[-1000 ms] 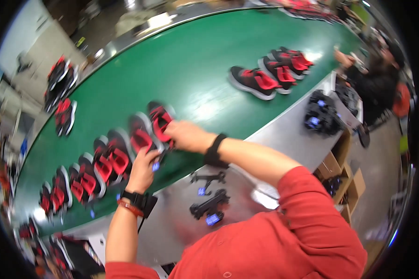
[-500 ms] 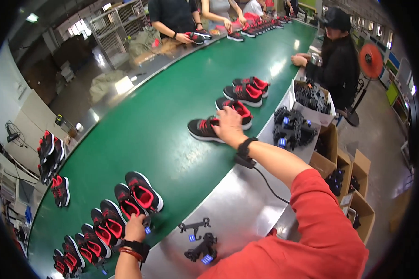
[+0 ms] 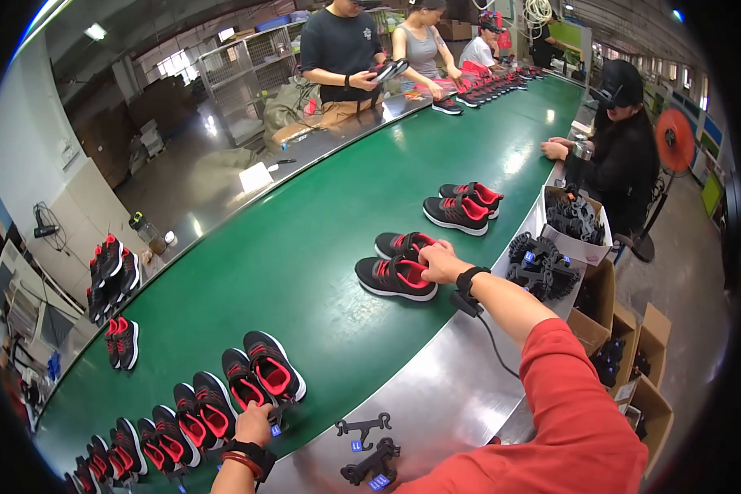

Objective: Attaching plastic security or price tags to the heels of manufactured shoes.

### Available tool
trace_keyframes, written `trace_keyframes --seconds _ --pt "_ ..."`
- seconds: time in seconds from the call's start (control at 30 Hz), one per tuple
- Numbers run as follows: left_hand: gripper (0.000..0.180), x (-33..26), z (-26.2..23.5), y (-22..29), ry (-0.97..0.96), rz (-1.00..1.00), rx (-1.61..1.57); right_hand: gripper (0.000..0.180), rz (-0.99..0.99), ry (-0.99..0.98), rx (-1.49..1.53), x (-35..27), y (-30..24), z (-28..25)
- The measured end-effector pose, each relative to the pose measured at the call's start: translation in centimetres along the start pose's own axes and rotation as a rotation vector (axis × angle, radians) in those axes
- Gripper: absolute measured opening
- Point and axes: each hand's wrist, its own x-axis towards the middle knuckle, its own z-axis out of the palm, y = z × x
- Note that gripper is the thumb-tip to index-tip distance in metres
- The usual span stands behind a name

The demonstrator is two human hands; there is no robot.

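Observation:
My right hand (image 3: 443,263) is closed at the heel openings of a pair of black sneakers with red laces and lining; the nearer sneaker (image 3: 393,278) lies alongside the farther one (image 3: 400,245) on the green conveyor belt. At the lower left, my left hand (image 3: 253,425) is closed at the heels of another pair, a sneaker (image 3: 275,367) and its mate (image 3: 240,379). A black plastic shoe hanger (image 3: 285,412) with a blue tag pokes out beside that hand, its grip partly hidden by the fingers.
Several sneaker pairs (image 3: 166,436) line the belt at lower left. Loose black hangers (image 3: 364,426) lie on the metal ledge (image 3: 445,383), more (image 3: 542,267) farther along beside a white box (image 3: 580,235). Another pair (image 3: 461,210) sits ahead. Co-workers stand across and at right.
My right hand has moved from the nearer sneaker's top to the heels, and the two sneakers now sit side by side, apart from the far pair. My left hand stays at its pair.

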Motion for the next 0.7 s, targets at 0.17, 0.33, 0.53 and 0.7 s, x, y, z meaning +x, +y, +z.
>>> trace_keyframes --seconds 0.17,0.33,0.53,0.7 --pt "0.021 -0.3 0.7 -0.9 0.009 -0.023 -0.017 0.030 -0.102 0.023 -0.177 0.2 -3.7 0.1" --pt "0.020 -0.5 1.2 -1.3 0.083 -0.041 -0.010 0.018 -0.125 0.065 -0.218 1.0 -6.8 1.0" --pt "0.024 -0.5 0.5 -1.6 0.035 -0.051 -0.062 0.020 -0.082 0.130 0.009 -0.2 -16.0 3.0" --pt "0.021 -0.7 1.5 -2.3 0.032 -0.034 -0.098 0.031 -0.273 0.067 0.179 -1.6 -20.6 6.6"
